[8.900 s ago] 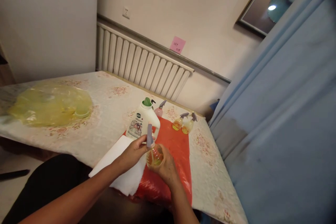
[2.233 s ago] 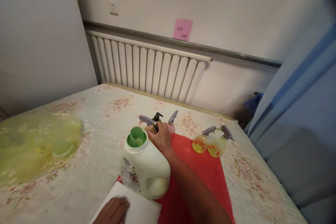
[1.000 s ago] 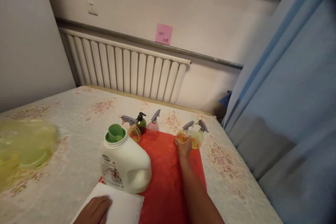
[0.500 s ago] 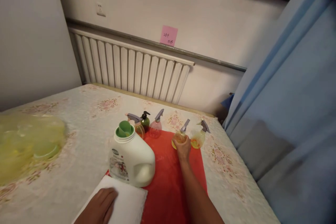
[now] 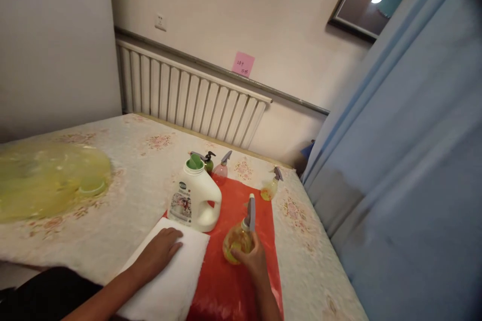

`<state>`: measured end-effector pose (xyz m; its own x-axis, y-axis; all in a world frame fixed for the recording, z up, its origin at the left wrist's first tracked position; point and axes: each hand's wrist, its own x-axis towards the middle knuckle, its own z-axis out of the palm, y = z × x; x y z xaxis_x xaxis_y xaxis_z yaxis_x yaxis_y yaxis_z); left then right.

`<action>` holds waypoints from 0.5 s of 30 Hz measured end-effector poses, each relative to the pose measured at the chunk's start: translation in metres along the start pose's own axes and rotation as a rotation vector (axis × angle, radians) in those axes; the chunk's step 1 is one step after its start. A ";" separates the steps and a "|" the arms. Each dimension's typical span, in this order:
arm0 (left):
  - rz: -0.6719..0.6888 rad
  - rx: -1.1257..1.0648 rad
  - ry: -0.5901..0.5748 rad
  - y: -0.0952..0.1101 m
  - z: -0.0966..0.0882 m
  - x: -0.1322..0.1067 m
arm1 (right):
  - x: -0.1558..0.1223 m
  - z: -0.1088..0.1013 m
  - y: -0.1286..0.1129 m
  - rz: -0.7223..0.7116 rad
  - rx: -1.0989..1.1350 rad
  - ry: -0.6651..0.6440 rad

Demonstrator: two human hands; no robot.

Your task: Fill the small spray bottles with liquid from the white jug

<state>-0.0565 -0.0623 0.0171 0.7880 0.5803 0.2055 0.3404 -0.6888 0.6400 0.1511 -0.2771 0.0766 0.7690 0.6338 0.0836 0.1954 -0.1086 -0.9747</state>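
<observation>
The person's right hand [image 5: 254, 256] has its fingers wrapped around the lower body of a round, clear plastic spray bottle [image 5: 236, 238] with yellow liquid inside and a grey trigger head, which leans slightly to the right over the near part of a glossy red plastic sheet [image 5: 222, 286]; the hand covers part of the base, so I cannot tell whether it touches the sheet. The left hand [image 5: 163, 248] lies on a thick white rectangular sheet [image 5: 181, 256], its fingers stretched out and loosely together, pressing flat on the surface. Just beyond that hand an off-white plastic jug [image 5: 196, 200] with a moulded handle and a printed label stands upright, a green plastic cup [image 5: 195, 161] sitting in its mouth. Behind the jug stand a dark-topped green pump bottle [image 5: 209, 164] and a round pink spray bottle [image 5: 220, 172]. A second clear spray bottle with a grey head [image 5: 268, 190], yellow liquid low in it, stands upright at the far right corner of the red sheet, well apart from the held one. All this is on a desk [image 5: 143, 170] covered in flowered cloth, where a crumpled translucent yellow plastic bag [image 5: 48, 180] lies far to the left.
</observation>
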 end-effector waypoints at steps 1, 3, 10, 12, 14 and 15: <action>-0.075 -0.136 -0.039 0.017 -0.005 -0.001 | -0.014 0.003 0.000 0.006 0.015 -0.024; -0.091 -0.406 -0.138 0.056 -0.016 -0.005 | -0.038 0.010 0.000 0.002 0.030 -0.042; 0.112 -0.835 -0.429 0.140 -0.040 -0.026 | -0.087 0.036 -0.008 -0.042 0.013 -0.183; 0.107 -0.899 -0.452 0.141 -0.037 -0.030 | -0.092 0.038 -0.013 -0.039 0.010 -0.231; 0.081 -0.946 -0.434 0.140 -0.034 -0.035 | -0.095 0.040 -0.017 -0.030 0.024 -0.268; 0.062 -0.968 -0.417 0.140 -0.032 -0.037 | -0.097 0.040 -0.018 -0.029 0.029 -0.279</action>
<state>-0.0546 -0.1665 0.1227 0.9665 0.2343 0.1050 -0.1163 0.0352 0.9926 0.0487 -0.3055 0.0776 0.5653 0.8231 0.0550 0.1946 -0.0682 -0.9785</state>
